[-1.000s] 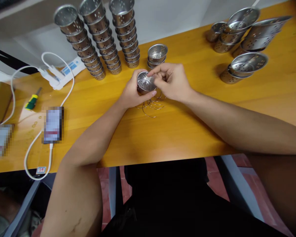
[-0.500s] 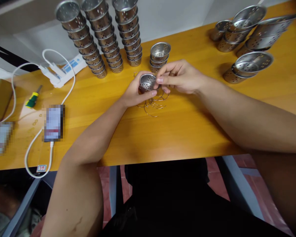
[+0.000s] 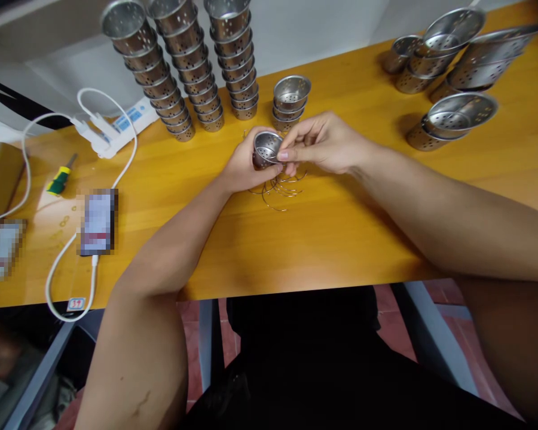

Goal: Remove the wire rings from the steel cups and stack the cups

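Now, versus a second ago: right hand (image 3: 327,143) drawn right, fingertips pinched on the rim of the perforated steel cup (image 3: 266,148); left hand (image 3: 242,167) cradles the cup from the left. Surface: orange wooden table (image 3: 341,239), white wall beyond. Wire rings (image 3: 280,185) lie just nearer than the cup; cup stacks (image 3: 192,65) far left.

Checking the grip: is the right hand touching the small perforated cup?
Touching. The head view shows right hand fingertips pinching the cup rim, left hand cradling it.
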{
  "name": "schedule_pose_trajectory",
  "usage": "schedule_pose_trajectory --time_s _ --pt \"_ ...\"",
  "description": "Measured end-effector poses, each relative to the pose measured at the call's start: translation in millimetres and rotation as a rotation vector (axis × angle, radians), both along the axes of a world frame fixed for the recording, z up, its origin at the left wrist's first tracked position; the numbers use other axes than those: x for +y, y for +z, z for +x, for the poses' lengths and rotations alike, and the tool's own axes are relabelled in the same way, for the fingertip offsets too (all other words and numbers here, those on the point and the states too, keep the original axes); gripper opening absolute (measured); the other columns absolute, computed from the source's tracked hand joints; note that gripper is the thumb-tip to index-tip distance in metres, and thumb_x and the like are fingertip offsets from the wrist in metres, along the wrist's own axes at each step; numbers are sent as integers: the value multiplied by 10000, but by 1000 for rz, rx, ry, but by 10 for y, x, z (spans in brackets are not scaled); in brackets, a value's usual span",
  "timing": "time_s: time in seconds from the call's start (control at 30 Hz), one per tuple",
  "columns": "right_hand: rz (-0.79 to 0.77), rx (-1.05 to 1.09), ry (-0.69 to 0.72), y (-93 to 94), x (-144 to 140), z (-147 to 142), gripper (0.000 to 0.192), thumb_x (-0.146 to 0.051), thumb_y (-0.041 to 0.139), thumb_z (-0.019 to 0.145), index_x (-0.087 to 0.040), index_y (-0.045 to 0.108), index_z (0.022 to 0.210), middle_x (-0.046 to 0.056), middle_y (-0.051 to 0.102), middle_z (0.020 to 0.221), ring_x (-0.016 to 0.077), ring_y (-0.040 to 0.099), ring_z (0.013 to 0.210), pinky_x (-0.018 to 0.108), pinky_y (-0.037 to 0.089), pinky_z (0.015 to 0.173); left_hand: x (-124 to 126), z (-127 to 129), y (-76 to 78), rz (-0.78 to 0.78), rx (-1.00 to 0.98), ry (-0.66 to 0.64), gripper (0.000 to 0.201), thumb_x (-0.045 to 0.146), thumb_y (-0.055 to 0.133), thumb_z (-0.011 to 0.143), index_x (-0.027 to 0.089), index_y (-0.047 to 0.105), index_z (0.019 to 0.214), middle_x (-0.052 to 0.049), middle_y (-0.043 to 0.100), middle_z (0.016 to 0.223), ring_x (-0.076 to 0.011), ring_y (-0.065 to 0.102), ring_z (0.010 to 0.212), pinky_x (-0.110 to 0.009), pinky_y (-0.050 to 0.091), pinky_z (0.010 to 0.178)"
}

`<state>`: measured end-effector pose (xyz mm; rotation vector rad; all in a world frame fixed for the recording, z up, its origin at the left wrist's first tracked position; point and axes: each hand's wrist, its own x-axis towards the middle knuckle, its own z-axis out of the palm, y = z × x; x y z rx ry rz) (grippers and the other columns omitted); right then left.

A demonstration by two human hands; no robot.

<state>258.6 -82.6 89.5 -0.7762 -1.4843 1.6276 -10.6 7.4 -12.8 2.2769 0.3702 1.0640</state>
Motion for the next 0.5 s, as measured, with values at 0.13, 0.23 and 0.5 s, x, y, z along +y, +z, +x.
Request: schedule_pose_trajectory --time_s 0.13,0.23,0.5 --pt "9 -11 -6 6 -13 -4 537 -453 1350 817 -214 941 1072 87 915 927 265 923 859 346 835 804 -42 -13 44 5 20 27 895 798 873 1180 333 493 1844 -136 800 1587 -326 865 1448 -588 730 1276" --pt "4 11 13 -10 -11 -8 525 -445 1350 819 -238 931 1060 78 922 934 269 930 869 351 838 801 -57 -28 60 -3 14 32 924 810 906 1153 361 507 1856 -138 818 1582 -338 881 1438 -618 740 1284" --pt "90 36 -9 -64 24 -18 600 -695 1302 873 -247 917 981 70 878 850 222 885 744 311 801 687 -59 -4 72 -18 27 -11 984 930 818 1153 354 489 1880 -117 838 1497 -328 877 1464 -609 740 1281"
